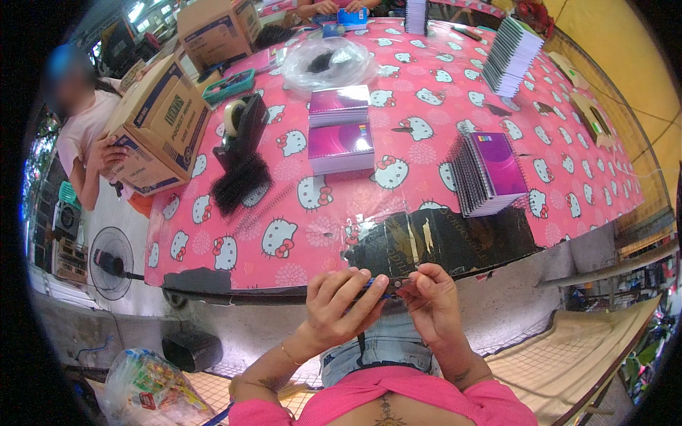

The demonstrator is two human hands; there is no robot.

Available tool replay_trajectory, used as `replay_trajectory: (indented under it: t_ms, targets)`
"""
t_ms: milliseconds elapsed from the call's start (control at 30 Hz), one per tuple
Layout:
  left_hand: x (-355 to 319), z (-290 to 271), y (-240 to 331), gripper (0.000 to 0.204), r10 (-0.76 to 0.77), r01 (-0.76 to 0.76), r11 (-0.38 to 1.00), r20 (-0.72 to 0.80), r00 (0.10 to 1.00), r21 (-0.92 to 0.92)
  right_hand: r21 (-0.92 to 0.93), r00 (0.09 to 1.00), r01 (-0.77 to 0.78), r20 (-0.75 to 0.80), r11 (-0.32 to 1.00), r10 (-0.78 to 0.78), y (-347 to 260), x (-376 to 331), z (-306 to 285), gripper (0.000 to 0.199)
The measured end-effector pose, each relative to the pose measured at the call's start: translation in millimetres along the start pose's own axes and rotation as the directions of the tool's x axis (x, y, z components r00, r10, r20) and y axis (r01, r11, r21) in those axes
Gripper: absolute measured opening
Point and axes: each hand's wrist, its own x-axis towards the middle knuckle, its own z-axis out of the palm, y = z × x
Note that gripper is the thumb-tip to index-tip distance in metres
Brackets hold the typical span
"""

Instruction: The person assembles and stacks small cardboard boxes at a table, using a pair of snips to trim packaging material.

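Lying in the curled left hand [343, 302], a blue-handled tool [398, 282] is held at the near edge of the pink-covered table [256, 277]. Beside its tip, thumb and forefinger of the right hand [435, 302] are pinched; whether on anything cannot be told.

At the table's near edge, the person's left hand [344, 302] curls around a small blue-handled metal tool [399, 282], while the right hand [433, 302] brings thumb and fingertips together just beside it (anything pinched there is too small to tell). Across the pink cat-print tablecloth [284, 270] stand stacks of purple spiral-bound notebooks [341, 145]. Left of them lie bristly black wire coils [241, 184], near a black tape dispenser [241, 131]. Further left, a co-worker in a pale shirt [89, 128] grips a brown cardboard box [160, 124].
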Motion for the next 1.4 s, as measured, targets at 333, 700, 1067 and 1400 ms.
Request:
replay_trajectory:
  t_ms: [333,700,1067,1400]
  targets:
    - [5.8,-8.8,-12.4,0.047,0.059,-0.059,0.998,0.014,0.998,0.007,-0.046,0.999,-0.054,0.000,0.997,0.054,-3.4,2.1,-3.5,0.022]
    - [4.9,-7.6,-11.5,0.051,-0.147,0.154,0.981,0.067,0.987,-0.114,-0.051,0.997,-0.072,-0.020,0.996,0.071,-6.5,1.4,0.4,0.031]
    - [0.2,-7.3,-13.6,0.049,-0.016,0.014,0.999,0.062,0.998,0.033,-0.021,0.996,-0.095,0.001,0.995,0.095,-8.2,-0.5,-0.6,0.035]
    - [-1.0,-6.7,-14.0,0.047,0.008,-0.012,0.998,0.064,0.998,0.057,-0.020,0.995,-0.099,0.011,0.995,0.099,-8.8,-1.2,1.5,0.037]
